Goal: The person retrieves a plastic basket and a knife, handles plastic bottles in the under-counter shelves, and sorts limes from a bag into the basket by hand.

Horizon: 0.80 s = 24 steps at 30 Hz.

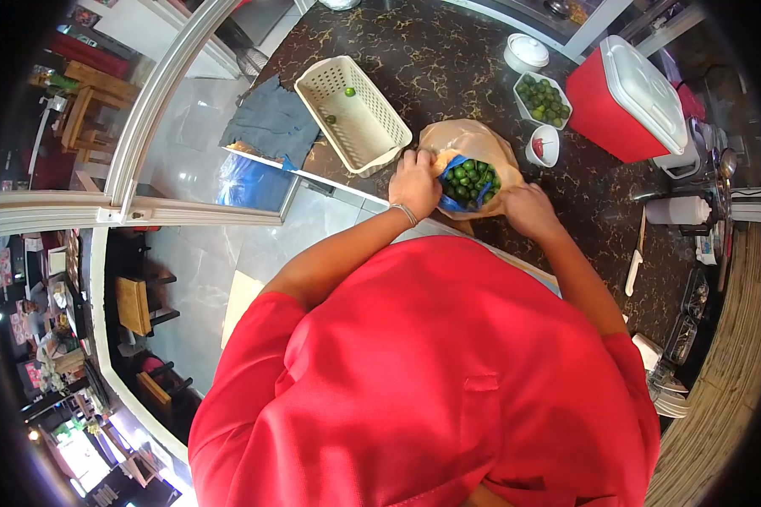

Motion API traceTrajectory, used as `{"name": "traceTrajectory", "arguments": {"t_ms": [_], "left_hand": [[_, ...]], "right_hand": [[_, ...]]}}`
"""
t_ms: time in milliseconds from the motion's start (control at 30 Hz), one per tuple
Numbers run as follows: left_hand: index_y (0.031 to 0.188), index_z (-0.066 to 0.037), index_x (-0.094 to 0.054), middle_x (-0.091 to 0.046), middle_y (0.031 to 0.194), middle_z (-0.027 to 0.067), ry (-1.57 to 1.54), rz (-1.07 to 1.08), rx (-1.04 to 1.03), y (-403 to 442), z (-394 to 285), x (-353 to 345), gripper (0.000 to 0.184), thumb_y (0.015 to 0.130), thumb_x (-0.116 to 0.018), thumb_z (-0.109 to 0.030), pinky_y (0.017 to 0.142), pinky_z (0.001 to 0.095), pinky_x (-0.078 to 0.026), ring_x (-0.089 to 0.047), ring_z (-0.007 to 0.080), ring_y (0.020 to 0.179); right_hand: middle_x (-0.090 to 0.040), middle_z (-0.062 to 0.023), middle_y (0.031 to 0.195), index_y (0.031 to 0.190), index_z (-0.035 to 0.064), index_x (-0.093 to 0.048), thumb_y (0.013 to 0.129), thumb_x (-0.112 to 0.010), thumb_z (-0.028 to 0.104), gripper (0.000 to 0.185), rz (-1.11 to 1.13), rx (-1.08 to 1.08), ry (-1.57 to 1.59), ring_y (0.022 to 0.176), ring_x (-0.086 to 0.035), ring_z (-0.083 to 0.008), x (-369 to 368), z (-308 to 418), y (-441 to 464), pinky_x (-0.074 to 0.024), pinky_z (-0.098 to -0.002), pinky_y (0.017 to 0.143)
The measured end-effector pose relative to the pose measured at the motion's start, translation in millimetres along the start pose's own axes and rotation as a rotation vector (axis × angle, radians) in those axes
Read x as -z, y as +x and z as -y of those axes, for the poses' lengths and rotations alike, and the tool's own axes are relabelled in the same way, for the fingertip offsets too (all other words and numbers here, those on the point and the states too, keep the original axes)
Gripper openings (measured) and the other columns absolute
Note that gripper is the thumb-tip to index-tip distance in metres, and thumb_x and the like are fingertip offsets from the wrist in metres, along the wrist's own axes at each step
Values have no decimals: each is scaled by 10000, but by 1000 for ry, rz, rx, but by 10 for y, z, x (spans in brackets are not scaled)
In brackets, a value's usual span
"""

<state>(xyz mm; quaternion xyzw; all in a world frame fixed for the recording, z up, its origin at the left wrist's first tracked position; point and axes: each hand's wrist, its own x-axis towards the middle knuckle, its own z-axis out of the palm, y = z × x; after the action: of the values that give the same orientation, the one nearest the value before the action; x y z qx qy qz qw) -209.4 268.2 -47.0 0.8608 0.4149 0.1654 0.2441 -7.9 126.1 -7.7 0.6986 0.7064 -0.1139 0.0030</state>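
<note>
A tan bag (469,133) stands at the near edge of the dark marbled counter, its mouth open towards me. Inside, small green limes (473,181) fill a blue plastic lining (452,203). My left hand (416,181) is closed on the bag's left rim, a bracelet round its wrist. On the other side, my right hand (530,209) grips the right rim with curled fingers. Just left of the bag sits a cream perforated basket (309,81), with a bright lime (349,91) and a darker one (331,119) in it.
Behind the bag are a white bowl of limes (543,100), a lidded white pot (526,52) and a small white cup (544,145). A red cooler (604,101) stands to the right, with a knife (634,266) nearer me. Dark cloth (271,118) lies left of the basket.
</note>
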Motion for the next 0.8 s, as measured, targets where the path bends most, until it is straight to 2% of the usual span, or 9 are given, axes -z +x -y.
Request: {"name": "traceTrajectory", "arguments": {"t_ms": [100, 167, 267, 333, 467, 533, 600, 767, 800], "left_hand": [[1136, -81, -464, -503, 1070, 159, -19, 94, -53, -41, -29, 18, 458, 748, -677, -194, 787, 458, -508, -551, 369, 997], [1131, -73, -472, -556, 1037, 166, 53, 69, -8, -40, -74, 0, 405, 770, -634, -157, 770, 458, -510, -581, 377, 958], [1122, -60, -438, -618, 987, 191, -51, 171, 52, 158, 72, -111, 391, 806, -630, -187, 764, 460, -514, -626, 357, 912], [1113, -30, -467, -656, 887, 202, -149, 100, 104, 161, 116, -173, 339, 819, -595, -138, 755, 448, -511, -652, 350, 846], [1095, 51, -525, -632, 874, 152, -780, 16, 532, 201, 481, -688, 261, 862, -475, -56, 554, 387, -532, -657, 277, 685], [1014, 55, -562, -612, 846, 150, -1178, 106, 839, 221, 281, -467, 214, 859, -441, -30, 448, 374, -506, -637, 281, 597], [1018, 59, -565, -601, 843, 171, -1204, 174, 883, 340, 28, -224, 229, 873, -411, -30, 410, 391, -504, -626, 293, 551], [977, 18, -586, -639, 923, 179, -1607, 226, 867, 1014, -9, -278, 280, 931, -383, -169, 861, 553, -492, -640, 360, 888], [1022, 31, -577, -639, 942, 185, -1533, 217, 810, 961, -301, 78, 298, 948, -393, -192, 820, 509, -524, -647, 341, 893]], "right_hand": [[-648, -160, 881, 959, 62, -631, 820, -534, 139, 186, 342, -238, -172, 906, -622, -324, 64, -28, -61, -489, -434, 765], [-636, -166, 910, 978, 62, -642, 820, -586, 172, 200, -119, -140, 148, 904, -616, -310, 128, 126, 43, -489, -423, 778], [-619, -155, 923, 1019, 62, -630, 797, -664, 204, 266, -54, -90, 617, 932, -593, -306, -81, 248, 380, -479, -412, 818], [-609, -142, 954, 1034, 63, -619, 783, -692, 209, 300, -55, -71, 470, 957, -576, -306, -208, 234, 360, -469, -411, 839], [-571, -105, 1051, 1056, 74, -591, 735, -748, 253, 399, -81, -1, 222, 1030, -535, -312, -188, 235, 31, -442, -408, 881], [-551, -89, 1090, 1010, 84, -602, 789, -684, 262, 295, -104, 29, 148, 1021, -543, -309, -353, 161, -53, -454, -420, 850], [-563, -106, 1022, 964, 84, -605, 840, -589, 185, 160, -246, -20, 78, 1002, -565, -308, -461, 91, -54, -462, -424, 814], [-587, -141, 932, 947, 89, -612, 818, -505, 63, 170, -406, -113, 254, 929, -598, -336, -11, 5, 192, -470, -423, 764], [-594, -134, 941, 947, 91, -614, 822, -496, 70, 173, -432, -101, 219, 931, -596, -342, 122, -19, 208, -471, -429, 763]]}}
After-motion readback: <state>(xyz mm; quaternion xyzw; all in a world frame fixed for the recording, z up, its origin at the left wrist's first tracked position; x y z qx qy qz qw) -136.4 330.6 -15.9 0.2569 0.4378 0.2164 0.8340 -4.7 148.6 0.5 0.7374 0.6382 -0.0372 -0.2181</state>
